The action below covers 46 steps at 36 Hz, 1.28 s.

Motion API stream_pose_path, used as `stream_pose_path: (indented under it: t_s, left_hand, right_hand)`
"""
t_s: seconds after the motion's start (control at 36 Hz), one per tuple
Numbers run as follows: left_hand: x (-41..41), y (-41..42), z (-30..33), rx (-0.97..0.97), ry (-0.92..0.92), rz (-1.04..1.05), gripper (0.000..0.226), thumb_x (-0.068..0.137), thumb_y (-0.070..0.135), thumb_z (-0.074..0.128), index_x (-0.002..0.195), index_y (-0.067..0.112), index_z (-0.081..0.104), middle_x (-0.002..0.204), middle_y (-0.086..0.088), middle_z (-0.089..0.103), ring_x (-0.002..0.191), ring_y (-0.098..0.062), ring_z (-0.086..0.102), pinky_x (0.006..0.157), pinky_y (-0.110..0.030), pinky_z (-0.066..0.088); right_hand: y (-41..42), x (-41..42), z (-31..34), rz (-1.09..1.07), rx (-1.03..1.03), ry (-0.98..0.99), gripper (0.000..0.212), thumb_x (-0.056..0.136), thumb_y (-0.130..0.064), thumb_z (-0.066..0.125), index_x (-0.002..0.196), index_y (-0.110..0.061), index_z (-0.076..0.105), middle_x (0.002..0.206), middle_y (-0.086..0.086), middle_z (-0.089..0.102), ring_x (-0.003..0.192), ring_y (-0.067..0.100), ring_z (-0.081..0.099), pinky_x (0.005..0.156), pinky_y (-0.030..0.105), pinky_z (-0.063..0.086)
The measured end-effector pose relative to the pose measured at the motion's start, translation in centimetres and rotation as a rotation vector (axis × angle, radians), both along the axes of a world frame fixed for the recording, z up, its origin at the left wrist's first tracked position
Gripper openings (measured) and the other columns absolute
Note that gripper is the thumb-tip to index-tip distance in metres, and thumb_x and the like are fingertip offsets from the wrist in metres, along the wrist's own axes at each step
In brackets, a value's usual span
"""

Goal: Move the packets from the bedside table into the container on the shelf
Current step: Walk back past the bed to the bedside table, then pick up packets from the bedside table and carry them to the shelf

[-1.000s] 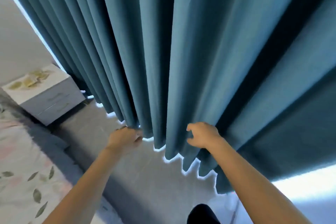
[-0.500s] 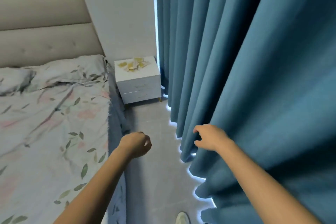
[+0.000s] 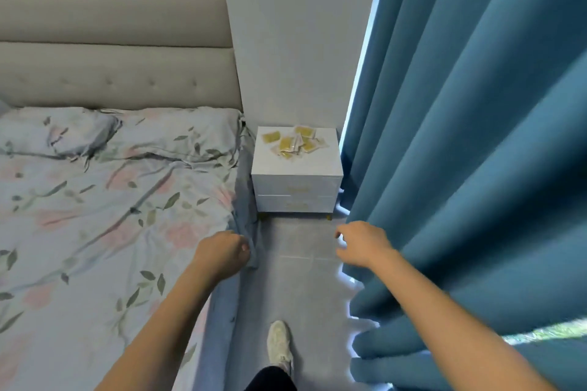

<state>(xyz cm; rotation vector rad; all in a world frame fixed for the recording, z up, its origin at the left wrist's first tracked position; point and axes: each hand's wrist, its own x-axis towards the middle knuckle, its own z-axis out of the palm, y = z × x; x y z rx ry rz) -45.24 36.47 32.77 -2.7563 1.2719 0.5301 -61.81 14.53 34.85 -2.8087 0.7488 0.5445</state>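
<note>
Curtain: blue, in heavy folds, fills the right side from top to bottom; bright light shows along its hem.
Bed: takes the left side, with a leaf-and-flower sheet, a rumpled pillow near the padded beige headboard, and its right edge running down toward the viewer.
Wall: plain and pale, behind the desk, between headboard and curtain.
Floor: grey strip between bed and curtain.
Desk: small white bedside unit with two drawers (their fronts face the viewer), standing at the far end of the floor strip, touching the bed on its left and just beside the curtain on its right.
Packets: a loose, overlapping heap of yellowish sachets on the far half of the desk top, spread from the far left corner to near the far right edge; how many, cannot tell.
Left hand: fingers curled into a loose fist, holding nothing, over the bed's right edge, well short of the desk.
Right hand: relaxed, fingers spread a little and bent, nothing in it, close by the curtain's edge and near the desk's front right foot.
Shoe: white, on the floor at the bottom, toe toward the desk.
</note>
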Motion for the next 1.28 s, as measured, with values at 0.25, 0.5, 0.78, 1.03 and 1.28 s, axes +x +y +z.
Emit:
stream_pose_path:
  t_s: [0.25,0.5,0.78,1.03,1.28]
  left_hand:
    - [14.4,-10.7,-0.2,0.012,0.091,0.008,0.031,0.095,0.03,0.04,0.113,0.025,0.064,0.12,-0.001,0.062,0.109,-0.023,0.059,0.088,-0.031,0.048]
    - [24.9,-21.0,-2.2,0.043,0.13,-0.007,0.032,0.095,0.029,0.038,0.113,0.023,0.064,0.121,-0.005,0.062,0.112,-0.026,0.057,0.087,-0.031,0.045]
    - [39.7,-33.9,-10.3,0.018,0.187,0.137,0.033,0.094,0.03,0.039,0.119,0.031,0.06,0.122,0.004,0.06,0.116,-0.019,0.053,0.09,-0.03,0.043]
    - [45.4,-38.5,-18.4,-0.002,0.297,0.265,0.033,0.097,0.032,0.037,0.123,0.029,0.058,0.121,0.005,0.06,0.112,-0.018,0.053,0.087,-0.03,0.042]
    - [48.2,-40.9,-26.3,-0.128,0.563,0.446,0.027,0.096,0.029,0.043,0.117,0.032,0.06,0.113,0.013,0.06,0.105,-0.008,0.055,0.086,-0.028,0.047]
  right_hand:
    - [-9.9,14.0,-0.1,-0.095,0.039,-0.009,0.038,0.086,-0.028,0.047,0.123,-0.027,0.054,0.118,-0.004,0.063,0.111,0.02,0.056,0.081,0.03,0.046]
    - [-18.7,27.0,-4.2,-0.146,0.147,0.049,0.036,0.088,-0.037,0.052,0.122,-0.026,0.055,0.123,-0.005,0.061,0.112,0.019,0.056,0.085,0.029,0.046]
    - [-33.3,43.1,-13.3,-0.371,0.389,0.04,0.039,0.083,-0.049,0.059,0.116,-0.03,0.056,0.114,-0.005,0.066,0.103,0.016,0.06,0.076,0.024,0.045]
    - [-37.0,52.6,-23.7,-0.447,0.398,0.1,0.059,0.074,-0.07,0.058,0.117,-0.03,0.053,0.11,-0.003,0.067,0.102,0.02,0.062,0.074,0.028,0.047]
    - [-37.0,61.4,-35.7,-0.779,0.6,-0.235,0.057,0.08,-0.036,0.073,0.122,-0.004,0.052,0.119,0.012,0.06,0.111,0.03,0.057,0.078,0.027,0.042]
